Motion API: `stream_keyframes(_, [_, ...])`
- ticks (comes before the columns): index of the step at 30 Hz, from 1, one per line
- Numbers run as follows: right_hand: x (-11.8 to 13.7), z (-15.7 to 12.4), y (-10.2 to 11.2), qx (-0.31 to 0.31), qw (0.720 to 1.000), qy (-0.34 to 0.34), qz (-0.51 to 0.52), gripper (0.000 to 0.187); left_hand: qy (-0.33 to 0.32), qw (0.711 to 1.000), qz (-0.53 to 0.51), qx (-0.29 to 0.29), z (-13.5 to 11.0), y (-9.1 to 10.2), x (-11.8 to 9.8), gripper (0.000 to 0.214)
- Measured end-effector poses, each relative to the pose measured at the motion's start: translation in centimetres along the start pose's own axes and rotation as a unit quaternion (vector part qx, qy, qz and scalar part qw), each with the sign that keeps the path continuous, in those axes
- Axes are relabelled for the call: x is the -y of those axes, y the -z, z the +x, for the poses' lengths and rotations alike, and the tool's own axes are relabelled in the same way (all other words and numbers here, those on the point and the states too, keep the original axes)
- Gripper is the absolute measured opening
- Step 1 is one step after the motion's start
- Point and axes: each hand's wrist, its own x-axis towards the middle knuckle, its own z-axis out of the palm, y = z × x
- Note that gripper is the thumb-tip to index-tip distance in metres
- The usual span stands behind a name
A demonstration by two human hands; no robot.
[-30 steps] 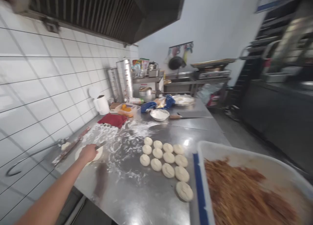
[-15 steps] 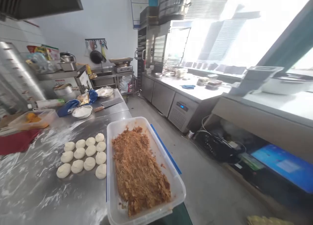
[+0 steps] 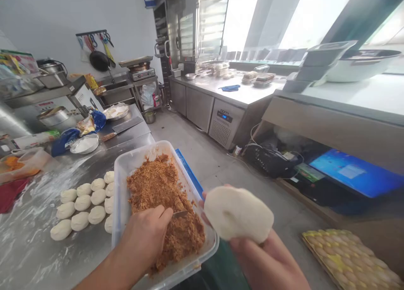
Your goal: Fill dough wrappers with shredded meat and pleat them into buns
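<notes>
two hands work apart: our left hand is closed on a metal tool dug into the shredded brown filling in the plastic tub, while our right hand cups a flat dough round just beside the tub's near rim. we judge a modest scoop best, set mid-round, edges kept clean.

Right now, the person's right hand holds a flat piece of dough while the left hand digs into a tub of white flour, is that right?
Not quite. The tub holds brown shredded filling, not white flour. The head view shows the left hand digging into it with a metal tool while the right hand holds the dough.
</notes>
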Motion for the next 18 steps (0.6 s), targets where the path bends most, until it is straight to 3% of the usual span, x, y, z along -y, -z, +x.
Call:
stream_keyframes(2, [1.4,1.9,-0.4,0.006,0.995,0.017,0.097,0.072,-0.012,0.999,0.021,0.041,2.1,-0.2,-1.0,0.037])
stream_keyframes(4, [2.6,3.4,-1.1,0.032,0.976,0.019,0.215,0.065,-0.027,0.997,0.026,0.061,3.6,-0.5,-1.6,0.037])
stream_keyframes(6, [3.2,4.4,-1.9,0.039,0.961,-0.013,0.273,0.071,-0.057,0.995,0.014,0.085,4.4,-0.9,-1.8,0.033])
stream_keyframes(9, [2.5,5.4,-2.8,0.057,0.949,-0.063,0.304,0.071,-0.103,0.988,-0.007,0.118,4.7,-1.5,-1.6,0.030])
stream_keyframes(12, [0.5,5.9,-3.4,0.071,0.940,-0.049,0.330,0.051,-0.120,0.984,-0.028,0.131,4.5,-2.0,-1.2,0.029])
stream_keyframes(18, [-1.5,6.3,-3.7,0.047,0.934,-0.046,0.352,0.046,-0.143,0.978,-0.053,0.140,4.1,-2.3,-0.7,0.021])
